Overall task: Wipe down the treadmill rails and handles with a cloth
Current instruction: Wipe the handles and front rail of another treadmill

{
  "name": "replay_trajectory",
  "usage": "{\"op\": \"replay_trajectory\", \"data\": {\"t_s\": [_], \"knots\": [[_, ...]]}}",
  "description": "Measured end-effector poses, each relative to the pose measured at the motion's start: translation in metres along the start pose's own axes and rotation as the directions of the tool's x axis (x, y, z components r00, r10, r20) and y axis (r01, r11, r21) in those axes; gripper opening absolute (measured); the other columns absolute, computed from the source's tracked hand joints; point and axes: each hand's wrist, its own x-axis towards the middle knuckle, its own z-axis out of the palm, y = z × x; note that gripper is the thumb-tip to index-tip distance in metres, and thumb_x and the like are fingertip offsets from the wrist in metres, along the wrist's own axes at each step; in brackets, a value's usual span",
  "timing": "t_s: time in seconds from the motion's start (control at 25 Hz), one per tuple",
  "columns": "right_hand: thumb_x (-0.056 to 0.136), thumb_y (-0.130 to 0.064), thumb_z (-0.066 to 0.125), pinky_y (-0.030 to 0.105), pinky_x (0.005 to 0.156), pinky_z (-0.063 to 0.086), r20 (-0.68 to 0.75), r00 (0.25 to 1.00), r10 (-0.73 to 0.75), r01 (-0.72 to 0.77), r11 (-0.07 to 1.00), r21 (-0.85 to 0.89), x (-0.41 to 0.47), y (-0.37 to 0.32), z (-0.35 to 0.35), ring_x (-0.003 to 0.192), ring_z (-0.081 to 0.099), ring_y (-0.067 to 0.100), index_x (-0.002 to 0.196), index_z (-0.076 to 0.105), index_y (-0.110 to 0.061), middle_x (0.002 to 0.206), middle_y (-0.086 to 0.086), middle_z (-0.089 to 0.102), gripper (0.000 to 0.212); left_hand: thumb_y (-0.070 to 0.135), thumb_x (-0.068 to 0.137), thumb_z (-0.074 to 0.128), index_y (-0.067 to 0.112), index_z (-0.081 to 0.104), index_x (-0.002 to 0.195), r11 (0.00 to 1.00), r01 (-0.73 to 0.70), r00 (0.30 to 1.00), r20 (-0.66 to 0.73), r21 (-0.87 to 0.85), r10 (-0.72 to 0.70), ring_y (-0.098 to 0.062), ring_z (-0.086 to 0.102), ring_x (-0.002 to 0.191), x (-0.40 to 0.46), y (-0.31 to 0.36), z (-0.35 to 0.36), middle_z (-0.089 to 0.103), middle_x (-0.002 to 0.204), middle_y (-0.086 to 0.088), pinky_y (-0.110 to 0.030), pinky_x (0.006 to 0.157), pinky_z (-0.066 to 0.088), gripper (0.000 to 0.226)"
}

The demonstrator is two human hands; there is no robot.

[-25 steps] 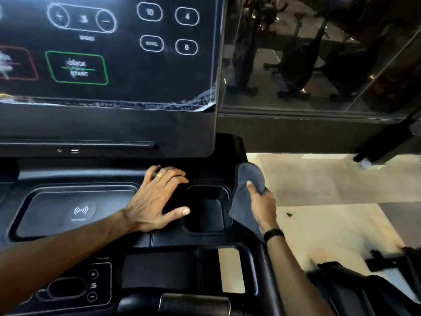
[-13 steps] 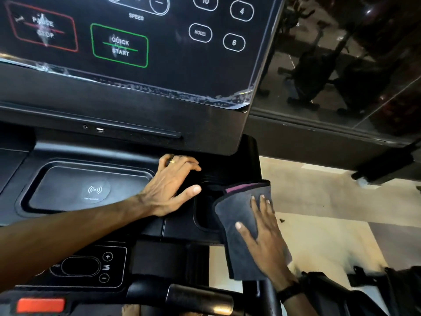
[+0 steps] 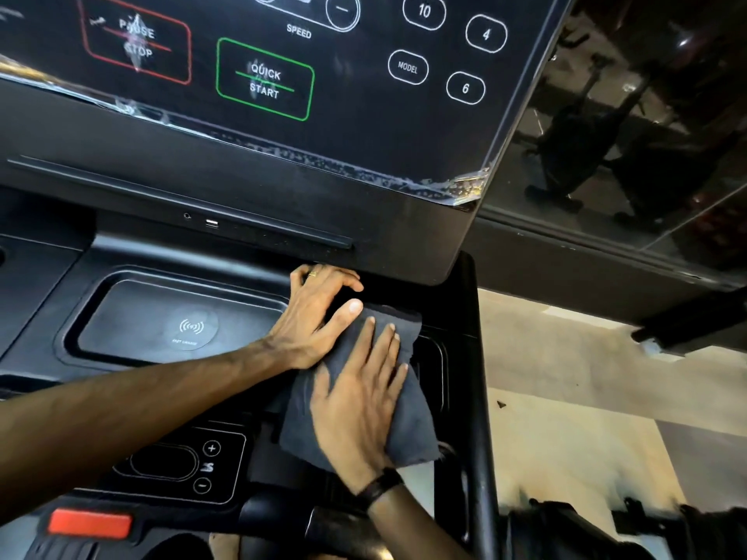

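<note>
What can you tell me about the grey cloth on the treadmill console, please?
The cloth is dark grey, soft and slightly napped, like microfibre, with a frayed lower edge. It lies spread, loosely creased, over the cup recess at the console's right side. The right hand presses flat on it with straight fingers; the left hand rests beside it, thumb touching its upper edge.

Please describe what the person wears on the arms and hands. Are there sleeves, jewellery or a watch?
No sleeves show: both forearms are bare. The left hand has a thin gold-coloured ring on one finger. The right hand has no ring in view; its wrist carries a black band, and whether it is a watch cannot be told.
</note>
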Motion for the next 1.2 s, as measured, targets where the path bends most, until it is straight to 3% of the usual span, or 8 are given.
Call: {"op": "replay_trajectory", "data": {"t_s": [0.16,0.36,0.48,0.64,0.76,0.84,1.0,1.2], "knots": [[0.083,-0.052,0.021,0.057,0.123,0.006,0.04,0.999,-0.009,0.004,0.995,0.102,0.007,-0.011,0.001,0.154,-0.005,0.029,0.159,0.006,-0.014,0.166,0.017,0.001,0.087,0.042,0.097,0.035,0.014,0.063,0.109,1.0,-0.017,1.0,0.006,0.001,0.017,-0.013,0.053,0.111,0.0,-0.002,-0.004,0.061,0.114,0.002,-0.035,0.102,0.022,0.041],[0.086,-0.029,0.049,0.041,0.109,0.045,-0.006,0.985,-0.17,0.169,0.969,0.182,-0.025,0.043,-0.013,0.14,0.046,0.028,0.152,0.021,-0.028,0.157,0.007,0.039,0.071,0.045,0.097,0.034,0.017,0.061,0.107,0.995,-0.091,0.992,0.092,0.042,0.087,-0.015,0.052,0.109,0.0,0.0,-0.003,0.057,0.112,0.005,-0.029,0.101,0.019,0.04],[0.092,-0.011,0.057,0.027,0.108,0.042,-0.079,0.997,-0.008,0.036,0.932,0.359,-0.023,0.079,-0.049,0.131,0.053,0.015,0.139,0.031,-0.054,0.147,-0.007,0.051,0.069,0.048,0.097,0.033,0.018,0.061,0.106,0.995,-0.083,0.991,0.114,0.046,0.077,-0.014,0.051,0.106,0.0,0.002,-0.003,0.056,0.111,0.007,-0.03,0.102,0.018,0.042],[0.093,-0.024,0.065,0.015,0.108,0.034,-0.302,0.941,0.152,0.033,0.846,0.531,-0.011,0.097,-0.094,0.135,0.046,0.01,0.147,0.041,-0.033,0.148,-0.009,0.047,0.059,0.057,0.099,0.025,0.02,0.058,0.105,0.996,-0.074,0.99,0.127,0.048,0.067,-0.013,0.05,0.104,0.001,0.003,-0.003,0.055,0.109,0.01,-0.036,0.1,0.021,0.05],[0.085,-0.086,0.016,0.026,0.121,0.021,0.116,0.991,-0.07,0.017,0.915,0.403,-0.01,0.083,-0.079,0.147,0.028,0.006,0.156,0.03,-0.024,0.158,-0.014,0.027,0.095,0.056,0.099,0.025,0.017,0.058,0.105,0.994,-0.09,0.987,0.137,0.065,0.081,-0.016,0.051,0.104,0.001,0.002,-0.002,0.055,0.109,0.007,-0.036,0.097,0.022,0.051],[0.069,-0.093,-0.013,0.027,0.123,0.009,0.384,0.906,-0.178,0.091,0.968,0.235,0.002,0.081,-0.057,0.152,0.018,0.014,0.157,0.027,-0.021,0.163,-0.007,0.021,0.12,0.051,0.099,0.03,0.018,0.06,0.105,0.995,-0.084,0.989,0.129,0.059,0.076,-0.016,0.052,0.106,0.001,0.0,-0.002,0.056,0.109,0.007,-0.034,0.098,0.02,0.045],[0.086,-0.082,0.004,0.037,0.12,0.016,0.582,0.813,-0.012,-0.063,0.992,0.108,0.039,0.065,-0.045,0.147,0.03,0.027,0.152,0.038,-0.018,0.156,0.009,0.039,0.098,0.048,0.098,0.032,0.019,0.06,0.105,0.996,-0.08,0.991,0.109,0.042,0.075,-0.012,0.051,0.105,0.001,0.001,-0.001,0.056,0.11,0.008,-0.034,0.099,0.02,0.041],[0.089,-0.079,0.001,0.044,0.113,0.027,0.649,0.758,0.061,0.088,0.977,-0.195,0.056,0.047,-0.037,0.138,0.043,0.033,0.152,0.038,-0.017,0.149,0.02,0.047,0.096,0.049,0.097,0.03,0.018,0.061,0.105,0.995,-0.09,0.991,0.106,0.05,0.084,-0.014,0.051,0.104,0.001,-0.001,-0.003,0.056,0.11,0.007,-0.036,0.097,0.02,0.045]]}}
